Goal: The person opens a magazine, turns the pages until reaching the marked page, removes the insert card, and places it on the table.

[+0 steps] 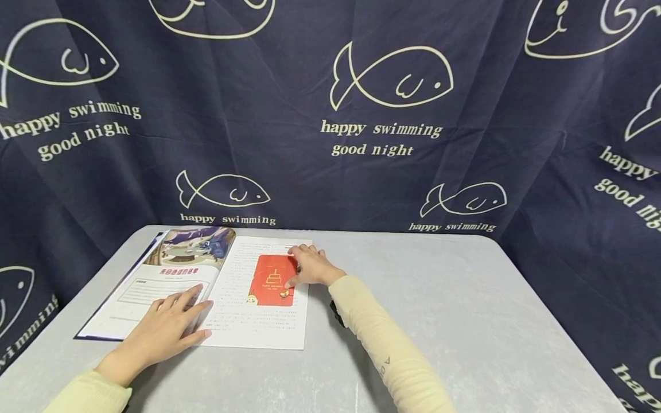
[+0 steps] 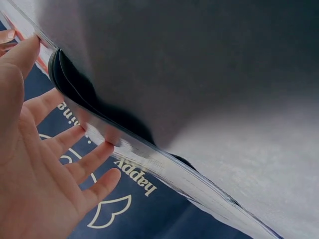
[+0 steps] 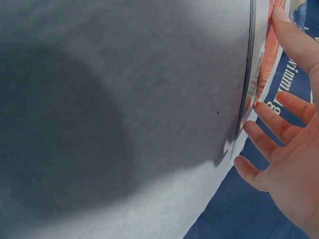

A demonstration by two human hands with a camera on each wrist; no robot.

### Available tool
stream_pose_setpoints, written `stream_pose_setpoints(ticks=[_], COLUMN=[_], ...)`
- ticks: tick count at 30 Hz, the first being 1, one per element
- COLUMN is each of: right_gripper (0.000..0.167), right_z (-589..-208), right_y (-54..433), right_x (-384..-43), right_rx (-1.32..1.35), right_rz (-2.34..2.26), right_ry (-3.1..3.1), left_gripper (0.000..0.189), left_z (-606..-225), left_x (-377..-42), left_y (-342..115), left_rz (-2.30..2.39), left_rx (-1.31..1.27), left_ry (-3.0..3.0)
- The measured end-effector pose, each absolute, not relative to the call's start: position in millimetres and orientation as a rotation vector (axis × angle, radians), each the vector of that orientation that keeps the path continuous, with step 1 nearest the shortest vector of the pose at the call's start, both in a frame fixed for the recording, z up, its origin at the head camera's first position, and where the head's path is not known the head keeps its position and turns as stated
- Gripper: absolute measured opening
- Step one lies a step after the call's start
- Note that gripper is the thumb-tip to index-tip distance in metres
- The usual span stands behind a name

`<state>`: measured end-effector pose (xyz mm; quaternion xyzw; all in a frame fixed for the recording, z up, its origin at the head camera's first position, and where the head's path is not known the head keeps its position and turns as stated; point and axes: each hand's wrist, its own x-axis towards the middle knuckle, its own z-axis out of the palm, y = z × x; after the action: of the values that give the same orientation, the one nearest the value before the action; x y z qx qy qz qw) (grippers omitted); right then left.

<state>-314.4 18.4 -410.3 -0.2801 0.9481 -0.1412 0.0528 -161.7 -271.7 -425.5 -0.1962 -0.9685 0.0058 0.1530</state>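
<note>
An open book (image 1: 232,330) lies on the table, with a coloured picture and red title on its left page and printed text on its right. A red envelope or card (image 1: 267,274), marked with a cake outline and small yellow figures, lies flat on the right page. My left hand (image 1: 165,324) rests across the fold and lower pages, fingers spread. In the left wrist view, its fingertips touch the curved page surface. At the red piece's right edge, my right hand (image 1: 314,266) lays its thumb and fingertips; the right wrist view shows them spread along that edge.
The light grey table (image 1: 439,321) extends right of the book and in front of it. Behind and at both sides hangs a dark blue curtain (image 1: 289,115) with white fish drawings and lettering.
</note>
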Motion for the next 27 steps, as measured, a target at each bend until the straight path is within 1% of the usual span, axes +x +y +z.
stream_pose_setpoints(ticks=[3,11,22,27], right_gripper=[0.08,0.069,0.063,0.058], right_z=[-409.6,-409.3,-411.4,-411.7], right_y=[18.3,18.3,15.7,15.6], right_x=[-315.3,-320.2,-324.0,-324.1], right_rx=[-0.837,-0.783,-0.738,-0.738], right_rz=[-0.456,-0.502,-0.526,-0.551], right_ry=[2.882,2.896,2.903,2.896], left_gripper=[0.054,0.055,0.055,0.055], left_z=[-423.9,-421.5,-418.2,-419.1], left_x=[-162.1,-163.0,-162.9,-163.3], left_y=[-270.9,-270.1,-268.6,-269.0], left_rz=[0.011,-0.001,-0.012,-0.019], left_rx=[-0.554,-0.555,-0.55,-0.537], left_ry=[-2.793,-2.801,-2.831,-2.849])
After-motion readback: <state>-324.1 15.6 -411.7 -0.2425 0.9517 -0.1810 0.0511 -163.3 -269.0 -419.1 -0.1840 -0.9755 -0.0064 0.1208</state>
